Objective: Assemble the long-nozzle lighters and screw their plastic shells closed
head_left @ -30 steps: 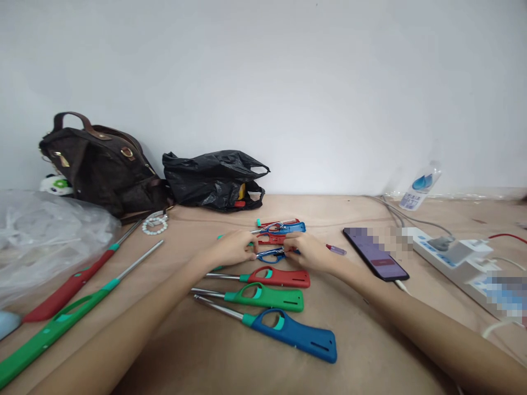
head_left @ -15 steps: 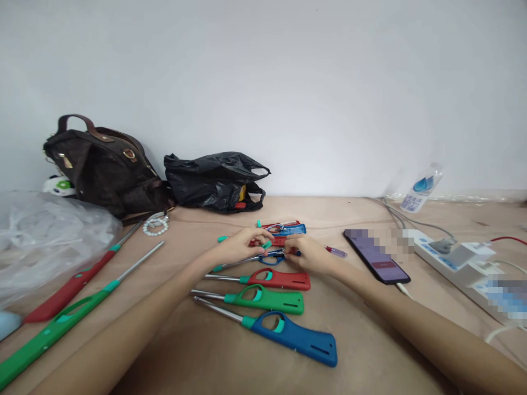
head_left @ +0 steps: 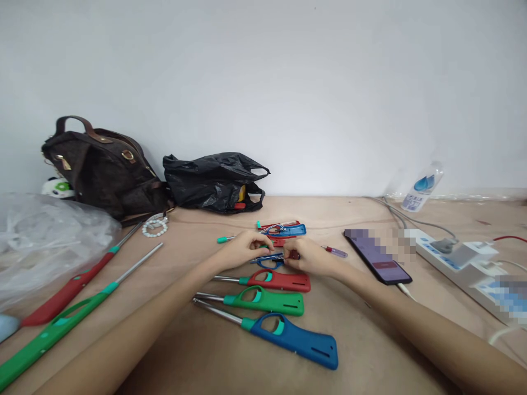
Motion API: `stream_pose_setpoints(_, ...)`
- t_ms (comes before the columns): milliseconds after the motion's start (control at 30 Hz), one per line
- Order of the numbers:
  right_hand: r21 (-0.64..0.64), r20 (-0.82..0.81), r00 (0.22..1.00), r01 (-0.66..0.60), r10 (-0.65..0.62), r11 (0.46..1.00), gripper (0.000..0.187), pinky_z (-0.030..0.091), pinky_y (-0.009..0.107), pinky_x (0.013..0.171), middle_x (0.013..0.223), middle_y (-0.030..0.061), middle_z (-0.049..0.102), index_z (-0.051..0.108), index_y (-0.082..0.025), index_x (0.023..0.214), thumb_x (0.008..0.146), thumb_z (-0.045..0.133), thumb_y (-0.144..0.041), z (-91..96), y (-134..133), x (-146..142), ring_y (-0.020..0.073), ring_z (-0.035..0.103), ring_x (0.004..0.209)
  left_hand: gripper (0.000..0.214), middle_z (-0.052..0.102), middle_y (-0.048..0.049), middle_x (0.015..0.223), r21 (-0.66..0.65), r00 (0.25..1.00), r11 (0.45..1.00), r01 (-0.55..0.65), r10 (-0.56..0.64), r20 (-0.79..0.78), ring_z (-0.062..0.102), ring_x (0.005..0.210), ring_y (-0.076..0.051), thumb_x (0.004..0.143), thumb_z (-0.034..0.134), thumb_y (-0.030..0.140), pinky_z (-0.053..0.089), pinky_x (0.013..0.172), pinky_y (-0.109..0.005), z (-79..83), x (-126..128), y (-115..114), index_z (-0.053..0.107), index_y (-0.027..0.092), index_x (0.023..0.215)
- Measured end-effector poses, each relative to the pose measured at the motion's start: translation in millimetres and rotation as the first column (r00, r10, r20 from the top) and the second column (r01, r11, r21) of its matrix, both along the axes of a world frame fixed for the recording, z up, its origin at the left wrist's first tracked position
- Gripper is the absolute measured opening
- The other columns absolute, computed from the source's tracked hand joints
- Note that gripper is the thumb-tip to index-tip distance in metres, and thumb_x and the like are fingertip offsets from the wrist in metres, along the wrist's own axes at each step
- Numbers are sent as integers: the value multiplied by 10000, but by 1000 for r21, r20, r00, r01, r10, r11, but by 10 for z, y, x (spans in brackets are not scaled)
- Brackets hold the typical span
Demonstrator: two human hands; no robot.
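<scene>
An opened blue lighter (head_left: 270, 260) lies on the tabletop (head_left: 366, 351) between the hands, its long axis running left to right, its narrow end pointing left and its handle end toward the right hand (head_left: 309, 257). That hand's fingers are bent together, clamped on the handle end; something dark red shows beside them. The left hand (head_left: 242, 248) hovers at the other end with thumb and forefinger curled close; I cannot tell whether they hold anything.

Just behind lie an opened red lighter (head_left: 284, 241), partly hidden, and blue casing (head_left: 294, 230). Nearer the person, a red lighter (head_left: 286, 280), a green lighter (head_left: 286, 302) and a blue lighter (head_left: 304, 340) sit in a row, metal rods pointing left; the blue one slants, handle nearest the person.

Farther left, a long red lighter (head_left: 61, 296) and a long green lighter (head_left: 31, 350) point away and rightward. At right lie a purple screwdriver handle (head_left: 338, 252) and a phone (head_left: 381, 263). The tilted bottle (head_left: 422, 187) bears a label with blue drops and print too small to read.
</scene>
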State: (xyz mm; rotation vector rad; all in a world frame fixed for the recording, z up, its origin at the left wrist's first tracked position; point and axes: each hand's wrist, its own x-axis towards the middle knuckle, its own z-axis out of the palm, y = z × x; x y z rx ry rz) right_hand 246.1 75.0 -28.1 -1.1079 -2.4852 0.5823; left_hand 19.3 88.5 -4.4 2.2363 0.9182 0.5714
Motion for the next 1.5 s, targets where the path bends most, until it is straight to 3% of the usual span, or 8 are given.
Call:
stream_pose_setpoints(233,9,10,1000,17,-17,1000,92,287,213,528,590,-36,546,588,-171,681,724,585,-89,39,-43,-13,90,425,530,367,644,-36,831,-184,1000,983,25,-23,13,565,673,-135,860,447,152,473,620,-230,-37,-65,33,651,166,1164)
stream_pose_setpoints(500,11,3,999,33,-33,999,94,295,220,530,625,-19,587,593,-173,692,729,588,-86,21,-43,-15,101,462,551,608,691,-19,1019,-30,989,999,40,-44,-144,609,747,-155,694,406,-20,472,656,-240,56,7,-52,632,209,1209)
stream_pose_setpoints(633,1,-22,999,28,-28,1000,91,301,219,530,656,-13,609,598,-169,706,735,582,-85,24,-44,-8,103,479,562,589,678,-29,1080,120,970,987,106,-76,-233,620,907,-200,705,410,-46,479,765,-277,85,48,-64,626,214,1187)
stream_pose_setpoints(767,0,-39,999,18,-18,1000,96,303,219,533,637,-20,592,600,-168,694,731,583,-81,33,-44,-9,102,469,560,326,635,-95,1133,340,920,933,116,28,-392,589,1031,-251,844,465,45,447,897,-355,39,47,-66,606,168,1110)
stream_pose_setpoints(967,-32,-41,999,24,-25,999,88,308,215,539,647,-18,593,594,-164,703,742,590,-85,38,-38,-17,100,469,562,221,552,-120,1155,550,773,819,164,240,-587,610,943,-239,917,435,90,489,730,-301,26,44,-176,557,177,1079)
stream_pose_setpoints(1100,-42,-62,998,20,-22,999,94,313,216,538,637,-21,585,592,-162,697,754,590,-88,32,-26,-8,102,472,559,220,548,-130,1138,532,746,835,140,264,-612,631,853,-220,907,436,67,479,685,-281,52,85,-217,557,149,1072)
stream_pose_setpoints(1267,-72,-145,989,26,-37,997,101,347,215,546,664,-12,598,594,-161,707,765,578,-80,2,14,8,112,501,584,184,613,-106,1063,455,821,879,142,152,-550,625,915,-247,918,454,108,464,783,-318,61,79,-176,553,151,1067)
stream_pose_setpoints(1500,-88,-198,980,16,-33,996,102,385,230,580,701,-1,626,607,-159,729,767,569,-73,-18,28,9,123,536,614,75,630,-61,926,375,882,916,142,54,-467,601,838,-223,906,528,221,432,693,-274,72,116,-175,575,169,879)
